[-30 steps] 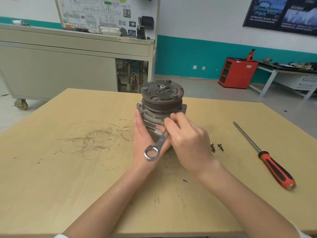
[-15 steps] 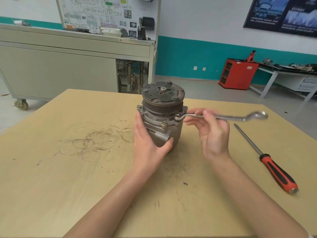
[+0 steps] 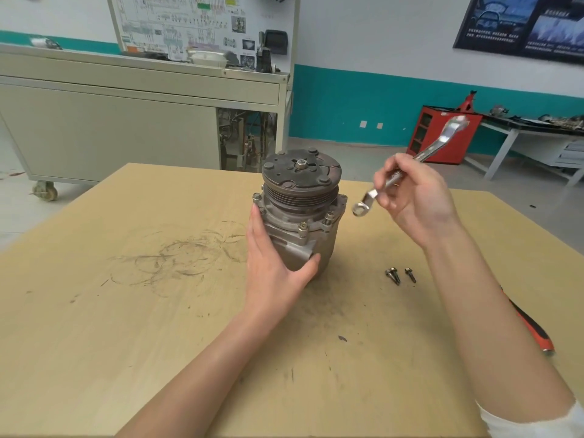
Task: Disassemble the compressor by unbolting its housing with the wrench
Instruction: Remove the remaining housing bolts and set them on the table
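Left hand [image 3: 271,267] grips the compressor [image 3: 300,213] upright on the bench [image 3: 126,311]; right hand [image 3: 414,197] holds the wrench [image 3: 407,169] just beside it, clear of the housing.

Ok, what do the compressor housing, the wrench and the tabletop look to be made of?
The compressor housing: dull grey matt metal with rough cast contours, probably cast aluminium. The wrench: bright mirror-like glints, likely chrome-plated steel. The tabletop: pale board with faint wood grain, scuffed with dark marks; plywood or laminate, cannot tell which.
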A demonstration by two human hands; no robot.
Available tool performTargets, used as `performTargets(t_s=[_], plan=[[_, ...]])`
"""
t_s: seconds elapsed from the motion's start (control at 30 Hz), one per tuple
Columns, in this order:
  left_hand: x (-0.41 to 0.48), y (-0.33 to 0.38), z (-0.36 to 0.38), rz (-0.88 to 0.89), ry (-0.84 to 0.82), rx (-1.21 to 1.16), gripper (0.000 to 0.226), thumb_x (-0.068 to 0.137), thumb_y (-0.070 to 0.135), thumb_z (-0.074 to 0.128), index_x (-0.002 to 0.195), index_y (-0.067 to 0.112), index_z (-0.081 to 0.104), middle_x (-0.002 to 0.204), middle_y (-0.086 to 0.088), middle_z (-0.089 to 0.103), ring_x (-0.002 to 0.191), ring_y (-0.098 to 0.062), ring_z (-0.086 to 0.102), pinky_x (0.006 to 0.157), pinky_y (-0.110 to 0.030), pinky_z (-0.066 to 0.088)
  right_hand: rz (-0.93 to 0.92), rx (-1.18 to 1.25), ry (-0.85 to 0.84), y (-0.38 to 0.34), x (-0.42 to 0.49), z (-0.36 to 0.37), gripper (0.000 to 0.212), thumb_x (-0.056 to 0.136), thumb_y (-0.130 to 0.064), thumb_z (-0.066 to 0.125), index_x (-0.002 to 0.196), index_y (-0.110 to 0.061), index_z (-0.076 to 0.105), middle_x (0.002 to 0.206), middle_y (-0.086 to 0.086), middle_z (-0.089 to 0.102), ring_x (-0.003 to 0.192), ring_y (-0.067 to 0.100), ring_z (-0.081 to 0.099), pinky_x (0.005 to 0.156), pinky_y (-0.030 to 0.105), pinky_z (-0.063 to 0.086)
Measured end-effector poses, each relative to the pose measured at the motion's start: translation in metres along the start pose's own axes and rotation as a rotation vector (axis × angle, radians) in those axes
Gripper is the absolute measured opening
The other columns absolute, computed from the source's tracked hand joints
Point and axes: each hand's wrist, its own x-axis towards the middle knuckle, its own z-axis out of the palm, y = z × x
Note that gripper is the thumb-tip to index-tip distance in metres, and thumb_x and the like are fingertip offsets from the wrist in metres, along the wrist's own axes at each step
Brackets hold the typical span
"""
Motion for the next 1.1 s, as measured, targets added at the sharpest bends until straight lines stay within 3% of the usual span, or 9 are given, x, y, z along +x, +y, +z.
performTargets(t_s=[0.13,0.23,0.33,0.47,0.6,0.7,0.87,1.03,1.1], plan=[[0.000,0.001,0.001,0.003,0.006,0.000,0.118,0.076,0.040,0.078,0.142,0.043,-0.020,0.161,0.011,0.001,0.147,-0.005,0.005,0.120,-0.032,0.014,-0.195,-0.769,0.018,0.002,-0.026,0.005,0.018,0.101,-0.017,0.041,0.091,-0.016,0.056,0.046,-0.009,0.047,0.041,0.003,0.040,0.043,0.014,0.035],[0.000,0.005,-0.002,-0.029,-0.001,-0.007,0.122,0.070,0.051,0.078,0.143,0.042,-0.019,0.163,0.008,-0.002,0.148,-0.003,0.001,0.122,-0.042,0.015,-0.223,-1.027,-0.053,0.026,-0.036,0.020,0.009,0.095,-0.023,0.055,0.100,-0.019,0.061,0.042,-0.012,0.042,0.044,0.006,0.043,0.051,0.025,0.038],[0.007,0.010,-0.013,0.009,-0.023,0.053,0.122,0.058,0.077,0.062,0.137,0.050,-0.026,0.162,0.009,-0.020,0.140,0.010,-0.021,0.122,-0.041,0.007,-0.239,-1.266,-0.027,0.040,-0.035,0.029,0.019,0.090,-0.034,0.061,0.103,-0.021,0.061,0.049,-0.009,0.046,0.060,0.024,0.053,0.063,0.036,0.045],[0.030,0.004,-0.037,0.033,-0.121,0.042,0.130,0.054,0.078,0.066,0.144,0.044,-0.022,0.162,0.009,-0.019,0.148,-0.004,-0.013,0.123,-0.047,0.006,-0.333,-1.302,0.037,0.040,-0.035,0.034,0.015,0.089,-0.030,0.063,0.097,-0.017,0.066,0.055,-0.009,0.049,0.066,0.030,0.055,0.065,0.038,0.047],[0.054,-0.005,-0.053,0.018,-0.284,-0.001,0.140,0.054,0.069,0.081,0.154,0.031,-0.010,0.162,0.014,-0.003,0.142,0.010,0.001,0.120,-0.024,0.010,-0.464,-1.115,0.157,0.024,-0.030,0.026,0.007,0.089,-0.025,0.064,0.092,-0.018,0.067,0.046,-0.015,0.044,0.046,0.006,0.048,0.049,0.024,0.041],[0.061,-0.007,-0.049,0.031,-0.380,-0.079,0.129,0.058,0.057,0.086,0.154,0.033,0.002,0.151,0.019,0.019,0.129,0.024,0.019,0.104,-0.001,0.021,-0.242,-1.075,0.182,0.008,-0.015,-0.012,0.008,0.088,-0.023,0.064,0.080,-0.021,0.064,0.040,-0.014,0.047,0.035,-0.001,0.042,0.037,0.008,0.030],[0.058,-0.010,-0.040,-0.004,-0.330,-0.181,0.115,0.053,0.052,0.086,0.146,0.025,0.024,0.142,0.005,0.042,0.128,0.002,0.044,0.111,-0.028,0.039,0.327,-1.473,0.025,0.028,-0.012,-0.090,0.012,0.087,-0.022,0.063,0.077,-0.017,0.068,0.051,-0.001,0.049,0.044,0.011,0.044,0.045,0.023,0.032],[0.048,-0.003,-0.036,-0.012,-0.257,-0.141,0.115,0.056,0.053,0.084,0.148,0.022,0.023,0.148,0.003,0.036,0.135,-0.005,0.039,0.114,-0.037,0.036,0.420,-1.655,-0.011,0.056,-0.014,-0.120,0.010,0.086,-0.022,0.062,0.079,-0.019,0.068,0.058,-0.004,0.056,0.062,0.020,0.058,0.077,0.035,0.049],[0.041,0.005,-0.031,-0.020,-0.191,-0.066,0.118,0.055,0.060,0.079,0.151,0.022,0.021,0.154,0.001,0.031,0.141,-0.012,0.033,0.116,-0.044,0.033,0.434,-1.691,-0.006,0.064,-0.013,-0.123,0.013,0.086,-0.023,0.061,0.073,-0.025,0.065,0.069,-0.003,0.062,0.076,0.022,0.061,0.076,0.038,0.050]])
